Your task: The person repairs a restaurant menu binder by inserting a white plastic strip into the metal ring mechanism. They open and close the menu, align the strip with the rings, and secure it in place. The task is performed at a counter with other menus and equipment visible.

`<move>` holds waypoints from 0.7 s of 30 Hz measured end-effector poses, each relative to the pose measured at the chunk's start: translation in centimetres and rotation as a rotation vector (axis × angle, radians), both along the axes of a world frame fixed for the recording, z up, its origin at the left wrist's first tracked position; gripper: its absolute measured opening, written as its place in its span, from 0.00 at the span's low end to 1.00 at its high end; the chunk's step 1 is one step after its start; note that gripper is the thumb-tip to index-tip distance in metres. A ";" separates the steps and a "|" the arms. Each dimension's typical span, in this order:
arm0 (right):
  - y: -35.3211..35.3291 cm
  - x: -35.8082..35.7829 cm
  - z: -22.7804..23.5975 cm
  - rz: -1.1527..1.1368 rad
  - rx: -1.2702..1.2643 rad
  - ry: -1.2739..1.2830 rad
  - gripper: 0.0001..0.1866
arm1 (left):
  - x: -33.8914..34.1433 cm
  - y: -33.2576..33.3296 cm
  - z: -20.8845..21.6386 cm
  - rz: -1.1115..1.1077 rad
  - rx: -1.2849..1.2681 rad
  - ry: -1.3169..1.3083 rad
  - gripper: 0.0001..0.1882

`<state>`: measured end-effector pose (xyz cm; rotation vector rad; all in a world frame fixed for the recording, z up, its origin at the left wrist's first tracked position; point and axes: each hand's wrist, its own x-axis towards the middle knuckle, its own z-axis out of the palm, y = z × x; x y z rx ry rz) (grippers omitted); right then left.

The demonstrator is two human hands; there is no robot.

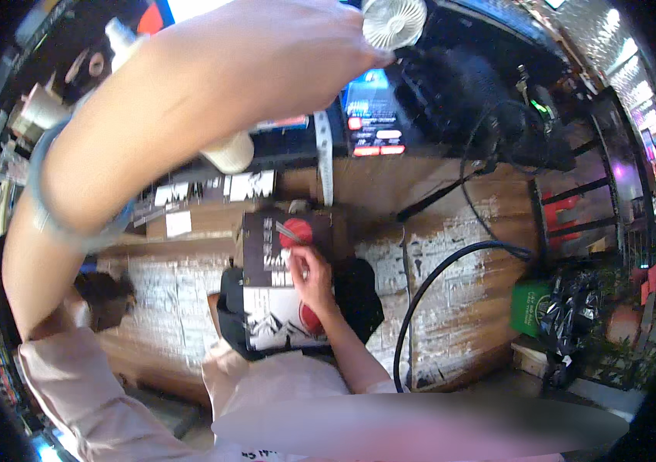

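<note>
My left hand (pixel 305 58) is raised high across the view, its arm coming from the left. Its fingers are curled beside a small white round fan (pixel 394 23); the fingertips are hidden, so I cannot tell whether it grips the fan. Lower down, my right hand (pixel 312 283) is closed in a pinch over a printed package (pixel 266 308) on my lap. That package is dark at the far end and white nearer me, with red round prints and a mountain drawing. Something small and white shows at the right fingertips, too small to name.
Beyond the package is a dark desk with a lit phone-like screen (pixel 374 115), a pale cup (pixel 232 152) and a grey strip (pixel 324 146). A black cable (pixel 428 281) curves at the right. Further right are a green bag (pixel 528 308) and a black plastic bag (pixel 570 308).
</note>
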<state>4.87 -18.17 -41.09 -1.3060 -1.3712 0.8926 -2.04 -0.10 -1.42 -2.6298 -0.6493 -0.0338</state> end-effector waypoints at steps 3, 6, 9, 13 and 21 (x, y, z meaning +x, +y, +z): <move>0.8 0.6 -1.5 -0.127 0.068 0.061 0.11 | -1.9 -9.1 -0.6 -0.038 -0.041 -0.270 0.18; 0.9 2.1 -3.2 -0.219 0.020 0.201 0.11 | -4.9 -15.3 -8.5 -0.013 -0.609 -0.431 0.09; -0.2 3.0 -1.2 -0.174 -0.059 0.560 0.10 | -7.9 -18.4 -20.6 0.313 -0.753 -0.340 0.15; -0.8 9.1 0.5 -0.366 -0.078 0.485 0.09 | -9.3 -13.1 -31.8 0.588 -0.508 -0.537 0.18; -3.0 11.2 0.6 -0.546 -0.130 0.780 0.08 | -10.4 -9.8 -36.4 0.545 -0.481 -0.593 0.16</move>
